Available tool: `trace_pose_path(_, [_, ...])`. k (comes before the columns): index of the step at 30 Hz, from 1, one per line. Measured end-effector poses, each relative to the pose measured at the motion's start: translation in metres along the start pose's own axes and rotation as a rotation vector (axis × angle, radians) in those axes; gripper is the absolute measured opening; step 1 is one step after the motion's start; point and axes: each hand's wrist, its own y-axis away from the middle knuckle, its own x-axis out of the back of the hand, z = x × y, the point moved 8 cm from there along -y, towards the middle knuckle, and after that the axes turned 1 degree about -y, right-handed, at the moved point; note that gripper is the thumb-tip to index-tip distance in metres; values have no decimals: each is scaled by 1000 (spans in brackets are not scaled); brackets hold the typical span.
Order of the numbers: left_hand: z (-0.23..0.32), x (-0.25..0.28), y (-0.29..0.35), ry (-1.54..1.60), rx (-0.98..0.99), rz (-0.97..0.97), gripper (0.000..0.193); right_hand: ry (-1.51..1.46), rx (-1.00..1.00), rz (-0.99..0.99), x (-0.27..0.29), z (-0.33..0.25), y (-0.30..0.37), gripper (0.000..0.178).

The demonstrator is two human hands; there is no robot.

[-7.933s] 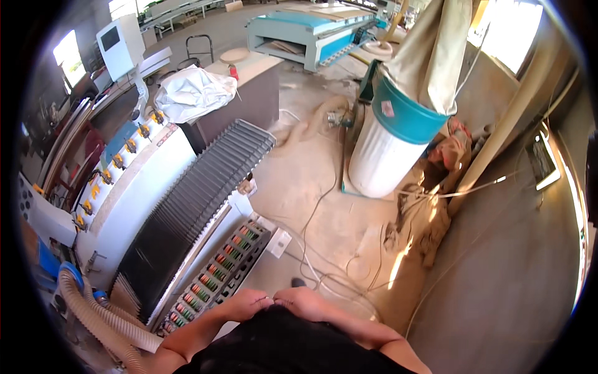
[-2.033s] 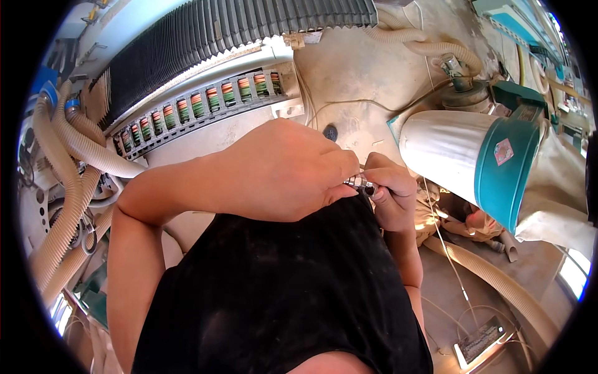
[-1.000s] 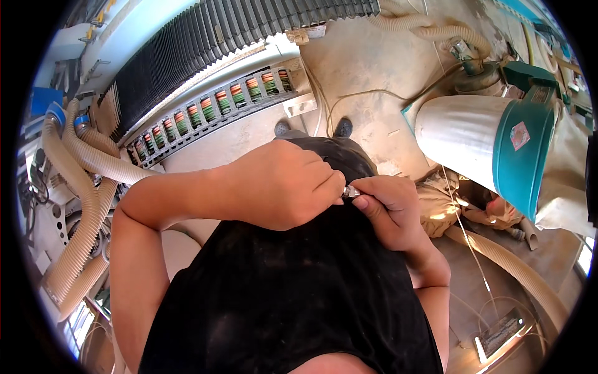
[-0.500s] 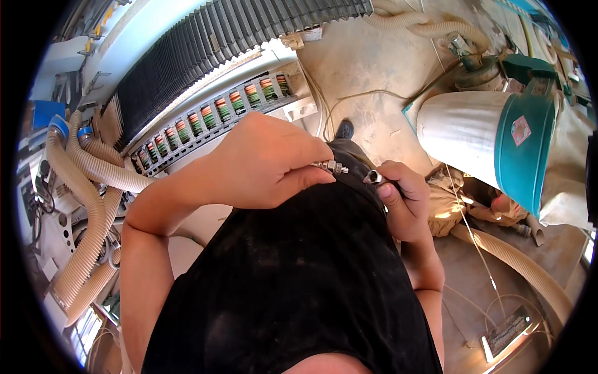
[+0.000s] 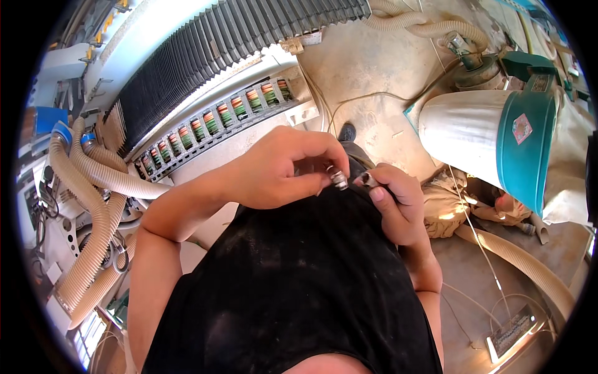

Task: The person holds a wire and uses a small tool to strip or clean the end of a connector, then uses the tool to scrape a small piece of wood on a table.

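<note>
My left grip [image 5: 277,171] is narrow, thumb and fingers pinching a silver metal fitting [image 5: 338,178] that pokes out toward my right side. My right grip [image 5: 402,199] holds a second metal piece [image 5: 367,180] between thumb and forefinger. The two parts sit near each other, a small gap between them, above the front of my black shirt [image 5: 299,268]. Beyond my left forearm runs a row of coloured wires [image 5: 225,115]; off to my right lies a white-and-teal bin [image 5: 461,134].
</note>
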Motion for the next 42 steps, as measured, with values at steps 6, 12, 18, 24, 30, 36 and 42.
trace_pose_path(6, [-20, -25, -5, -70, 135, -203, 22, 434, 35, -108, -17, -26, -13, 12])
trace_pose_path(12, [3, -36, -5, -430, -76, -194, 44, 592, 234, -139, -20, -58, -16, 14])
trace_pose_path(18, [25, -45, 13, -526, -444, -171, 35, 490, 269, -252, -29, -71, -5, 16])
trace_pose_path(24, [16, -6, 48, -295, -366, -189, 33, 563, 352, 39, 25, -65, 20, 6])
trace_pose_path(30, [-41, 5, 42, 288, 91, -52, 42, 307, -66, 223, 53, -38, 34, 16])
trace_pose_path(36, [-33, -17, 1, 997, 215, -142, 39, 161, -84, 23, 13, -34, -22, 34])
trace_pose_path(42, [-27, -36, -7, 960, 266, -228, 46, 120, 49, 61, 1, -47, -44, 42])
